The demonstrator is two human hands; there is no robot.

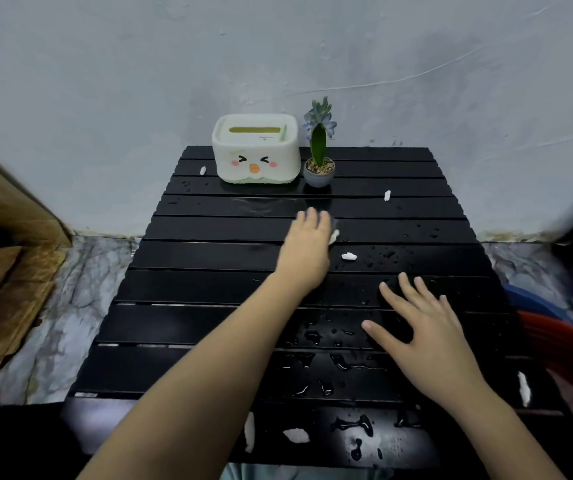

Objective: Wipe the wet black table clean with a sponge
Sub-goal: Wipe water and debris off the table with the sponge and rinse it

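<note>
The left hand (pixel 307 242) presses a mostly hidden sponge (pixel 333 224) onto the slatted black table (pixel 209 289), mid-surface, fingers together; the right hand (pixel 423 327) rests flat, fingers spread. Risk: strokes toward the wall could knock the small potted plant (pixel 319 168) or push white scraps (pixel 349 257) between slats
</note>
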